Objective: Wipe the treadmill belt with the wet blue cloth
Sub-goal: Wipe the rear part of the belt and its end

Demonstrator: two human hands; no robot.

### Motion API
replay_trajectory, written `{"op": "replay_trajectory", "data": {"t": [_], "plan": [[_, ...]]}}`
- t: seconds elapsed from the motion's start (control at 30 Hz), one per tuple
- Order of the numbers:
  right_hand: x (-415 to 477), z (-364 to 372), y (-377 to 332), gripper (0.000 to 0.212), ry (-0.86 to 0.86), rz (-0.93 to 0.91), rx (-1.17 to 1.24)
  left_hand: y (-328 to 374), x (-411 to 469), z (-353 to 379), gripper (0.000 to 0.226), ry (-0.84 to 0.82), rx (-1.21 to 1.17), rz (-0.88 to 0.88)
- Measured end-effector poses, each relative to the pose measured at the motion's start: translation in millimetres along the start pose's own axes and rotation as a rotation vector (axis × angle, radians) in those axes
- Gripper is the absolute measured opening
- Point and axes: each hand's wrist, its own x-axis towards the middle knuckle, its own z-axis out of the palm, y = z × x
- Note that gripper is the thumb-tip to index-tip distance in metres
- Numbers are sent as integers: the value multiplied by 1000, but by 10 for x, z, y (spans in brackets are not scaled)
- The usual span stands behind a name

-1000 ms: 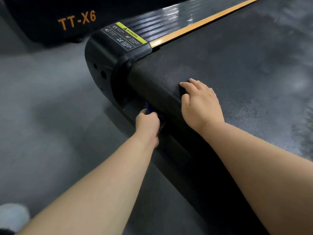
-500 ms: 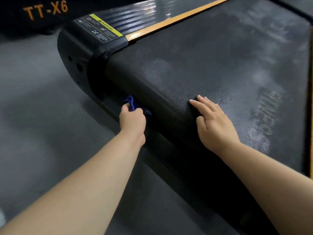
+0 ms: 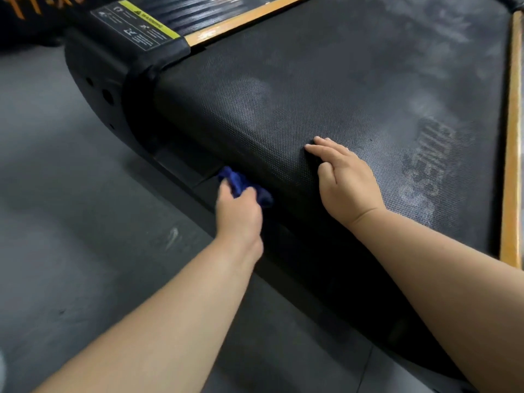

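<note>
cloth point(image 3: 237, 180) lies lengthwise along belt point(image 3: 326, 89) edge

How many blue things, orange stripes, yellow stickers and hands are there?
Blue things: 1, the blue cloth
Orange stripes: 2, the left orange stripe and the right orange stripe
Yellow stickers: 1, the yellow warning strip
Hands: 2, the left hand and the right hand
Total: 6

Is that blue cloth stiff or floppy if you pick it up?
Probably floppy: the blue cloth is scrunched into soft folds inside the left hand. It likely weighs little, since one hand holds it bunched. It may drag rather than slide on the belt, whose surface looks bumpy.
</note>
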Motion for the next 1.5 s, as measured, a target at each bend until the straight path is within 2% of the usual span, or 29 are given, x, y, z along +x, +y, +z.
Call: {"op": "replay_trajectory", "data": {"t": [0.1,0.17,0.27,0.33,0.4,0.47,0.57,0.67,0.73,0.87,0.93,1.07,1.17,1.23,1.3,1.37,1.4,1.47,1.5], "plan": [[15,8,4,57,25,-2,22,-132,-179,175,64,-25,33,-55],[24,9,11,56,41,0,45,-267,-424,194,53,-96,42,-115],[19,-7,30,54,84,16,100,-373,-741,74,30,-302,97,-261],[20,-19,39,53,114,35,136,-333,-802,-76,23,-407,216,-249],[16,-35,45,51,131,49,169,-191,-693,-219,13,-415,284,-162],[14,-39,71,49,129,65,181,59,-500,-296,8,-355,338,-82],[-31,-45,34,46,42,80,110,517,-313,-331,25,-371,420,-96],[-124,-110,-307,29,59,128,105,1074,-250,-328,26,-472,497,-132],[-204,-179,-678,22,10,249,238,1417,-229,-328,27,-489,496,-146],[-203,-416,-1353,22,-227,648,1070,1954,-199,-277,25,-534,616,-100],[-163,-553,-1556,20,-235,768,1305,2180,-193,-261,22,-543,688,-22],[1,-847,-1924,17,-181,915,1391,2666,-216,-326,14,-548,792,18],[194,-1031,-2277,21,-180,1013,1470,3067,-196,-411,10,-488,784,15],[304,-1091,-2506,20,-208,1038,1516,3358,-179,-479,8,-508,738,-13],[388,-1144,-2746,25,-222,1058,1516,3630,-190,-606,36,-661,752,14],[468,-1196,-2938,27,-201,1073,1489,3858,-229,-716,67,-856,960,116],[505,-1220,-3015,27,-188,1077,1473,3939,-242,-755,75,-931,1073,139],[561,-1241,-3104,23,-161,1076,1468,4053,-246,-788,70,-986,1181,150],[574,-1238,-3122,23,-152,1064,1470,4091,-249,-780,56,-959,1172,175]]}}
